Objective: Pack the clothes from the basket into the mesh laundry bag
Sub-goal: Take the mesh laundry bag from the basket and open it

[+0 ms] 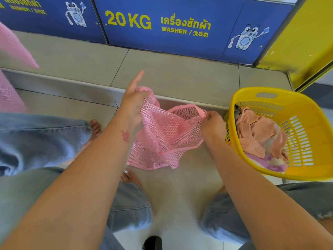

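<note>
A pink mesh laundry bag [167, 134] hangs in front of me above the tiled floor. My left hand [132, 103] grips its upper left edge, with the index finger sticking out. My right hand [213, 124] pinches the bag's upper right edge, so the mouth is stretched between both hands. To the right stands a yellow plastic basket [304, 134] with slotted walls. Inside it lie a peach garment [257, 134], a purple piece [270, 164] below it, and something dark at the left wall.
Blue washer panels [162, 27] marked 20 KG line the far side, behind a raised step. A yellow panel [302, 42] stands at the right. Pink mesh fabric [10, 73] hangs at the left edge. Denim-clad legs and bare feet [94, 128] are below me.
</note>
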The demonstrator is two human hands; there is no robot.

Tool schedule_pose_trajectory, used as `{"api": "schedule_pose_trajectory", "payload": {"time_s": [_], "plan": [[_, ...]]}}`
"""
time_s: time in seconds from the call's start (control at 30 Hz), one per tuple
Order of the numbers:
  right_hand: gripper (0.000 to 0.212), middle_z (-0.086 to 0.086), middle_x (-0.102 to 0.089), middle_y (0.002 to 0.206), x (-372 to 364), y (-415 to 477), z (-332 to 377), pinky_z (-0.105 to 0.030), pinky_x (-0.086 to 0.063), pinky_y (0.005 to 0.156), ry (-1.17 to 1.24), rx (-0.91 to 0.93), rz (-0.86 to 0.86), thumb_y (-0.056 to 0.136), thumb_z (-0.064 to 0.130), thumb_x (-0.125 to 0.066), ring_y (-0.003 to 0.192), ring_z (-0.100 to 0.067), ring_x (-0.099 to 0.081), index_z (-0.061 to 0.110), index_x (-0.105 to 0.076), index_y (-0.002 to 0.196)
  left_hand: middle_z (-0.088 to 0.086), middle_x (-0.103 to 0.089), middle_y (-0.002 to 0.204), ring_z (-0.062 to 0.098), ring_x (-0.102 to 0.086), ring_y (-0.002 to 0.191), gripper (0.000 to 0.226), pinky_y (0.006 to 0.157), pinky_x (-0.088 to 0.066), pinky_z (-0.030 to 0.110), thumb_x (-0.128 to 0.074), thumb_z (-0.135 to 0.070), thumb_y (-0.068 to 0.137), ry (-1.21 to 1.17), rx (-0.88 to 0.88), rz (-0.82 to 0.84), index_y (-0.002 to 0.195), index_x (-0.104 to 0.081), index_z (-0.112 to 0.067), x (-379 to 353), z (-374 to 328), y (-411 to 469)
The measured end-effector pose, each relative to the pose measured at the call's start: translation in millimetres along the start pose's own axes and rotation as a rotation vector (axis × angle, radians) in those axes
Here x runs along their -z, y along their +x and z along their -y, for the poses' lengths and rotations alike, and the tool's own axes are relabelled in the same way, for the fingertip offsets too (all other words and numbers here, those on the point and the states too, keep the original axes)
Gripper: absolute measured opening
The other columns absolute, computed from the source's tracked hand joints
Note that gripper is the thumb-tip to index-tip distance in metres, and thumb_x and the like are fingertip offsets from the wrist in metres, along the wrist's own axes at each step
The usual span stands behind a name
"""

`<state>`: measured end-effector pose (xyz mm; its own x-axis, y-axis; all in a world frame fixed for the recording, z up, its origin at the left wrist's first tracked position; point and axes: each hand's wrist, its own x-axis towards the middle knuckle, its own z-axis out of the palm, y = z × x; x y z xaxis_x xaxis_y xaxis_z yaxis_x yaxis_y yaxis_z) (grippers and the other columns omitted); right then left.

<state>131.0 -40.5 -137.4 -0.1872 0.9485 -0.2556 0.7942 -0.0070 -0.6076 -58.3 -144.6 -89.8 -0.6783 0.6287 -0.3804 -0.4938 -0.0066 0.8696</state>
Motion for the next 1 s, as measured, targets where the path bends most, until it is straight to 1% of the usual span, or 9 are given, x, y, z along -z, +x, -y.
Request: {"api": "schedule_pose_trajectory", "payload": {"time_s": [0.1,0.17,0.27,0.33,0.43,0.6,0.77,0.87,1.0], "plan": [[0.030,-0.015,-0.064,0.121,6,-1,2,-0.036,-0.043,0.084,-0.014,-0.003,-0.013,0.097,0.018,-0.040,0.110,-0.038,-0.059,0.014,-0.060,0.119,0.008,-0.057,0.101,0.016,-0.053,0.059,0.057,0.061,-0.046,0.029,-0.051,0.006,0.091,0.091,-0.108,-0.028,0.123,-0.061,-0.041,1,-9,3],[0.032,-0.015,-0.064,0.122,9,-2,3,-0.036,-0.043,0.086,-0.011,-0.013,-0.003,0.096,0.018,-0.040,0.112,-0.037,-0.058,0.015,-0.059,0.121,0.007,-0.058,0.123,0.027,-0.067,0.094,0.049,0.080,-0.053,0.034,-0.052,-0.001,0.091,0.329,-0.130,-0.050,0.108,-0.066,-0.045,2,-10,3],[0.032,-0.014,-0.065,0.121,11,-5,5,-0.034,-0.041,0.082,0.000,-0.003,0.004,0.096,0.018,-0.040,0.111,-0.037,-0.059,0.015,-0.060,0.120,0.007,-0.057,0.130,0.029,-0.058,0.116,0.037,0.101,-0.047,0.040,-0.047,-0.006,0.095,0.735,-0.077,-0.070,0.125,-0.058,-0.024,3,-3,-2],[0.031,-0.013,-0.065,0.120,12,-7,6,-0.033,-0.039,0.079,0.002,0.011,0.003,0.096,0.018,-0.039,0.110,-0.037,-0.060,0.016,-0.061,0.119,0.005,-0.057,0.120,0.025,-0.057,0.111,0.035,0.094,-0.046,0.034,-0.056,-0.024,0.094,0.905,0.065,-0.084,0.127,-0.053,-0.013,1,-4,-15],[0.031,-0.013,-0.065,0.120,14,-9,7,-0.033,-0.041,0.081,0.010,0.020,-0.010,0.097,0.017,-0.039,0.111,-0.036,-0.060,0.016,-0.060,0.119,0.001,-0.056,0.094,0.018,-0.058,0.089,0.019,0.072,-0.042,0.026,-0.067,-0.040,0.088,1.156,0.216,0.091,0.085,-0.057,-0.025,-2,-2,-35],[0.031,-0.013,-0.066,0.120,15,-11,10,-0.033,-0.042,0.082,0.012,0.042,-0.020,0.097,0.016,-0.040,0.110,-0.037,-0.060,0.014,-0.060,0.120,0.012,-0.059,0.119,0.029,-0.059,0.101,0.065,0.088,-0.049,0.036,-0.074,-0.043,0.082,1.767,0.381,0.201,0.131,-0.051,-0.006,9,12,-32],[0.029,-0.014,-0.066,0.119,16,-10,8,-0.035,-0.044,0.083,-0.003,0.044,-0.016,0.097,0.017,-0.041,0.109,-0.037,-0.060,0.014,-0.060,0.119,0.011,-0.063,0.107,0.026,-0.058,0.091,0.029,0.079,-0.044,0.031,-0.056,-0.024,0.096,1.379,0.255,0.172,0.115,-0.064,-0.004,16,20,-24],[0.030,-0.015,-0.066,0.119,18,-11,7,-0.036,-0.045,0.086,-0.012,0.046,-0.022,0.096,0.016,-0.041,0.110,-0.038,-0.060,0.014,-0.059,0.120,0.010,-0.070,0.104,0.027,-0.065,0.089,0.021,0.086,-0.053,0.037,-0.054,-0.026,0.096,1.028,0.265,0.164,0.108,-0.067,-0.014,18,18,-20],[0.031,-0.016,-0.067,0.116,23,-11,5,-0.034,-0.041,0.078,-0.038,0.085,-0.055,0.096,0.013,-0.041,0.108,-0.037,-0.061,0.014,-0.057,0.123,0.013,-0.067,0.087,0.026,-0.064,0.070,0.015,0.072,-0.054,0.037,-0.052,-0.013,0.094,0.710,0.244,0.089,0.094,-0.067,-0.012,16,9,-16]]}}
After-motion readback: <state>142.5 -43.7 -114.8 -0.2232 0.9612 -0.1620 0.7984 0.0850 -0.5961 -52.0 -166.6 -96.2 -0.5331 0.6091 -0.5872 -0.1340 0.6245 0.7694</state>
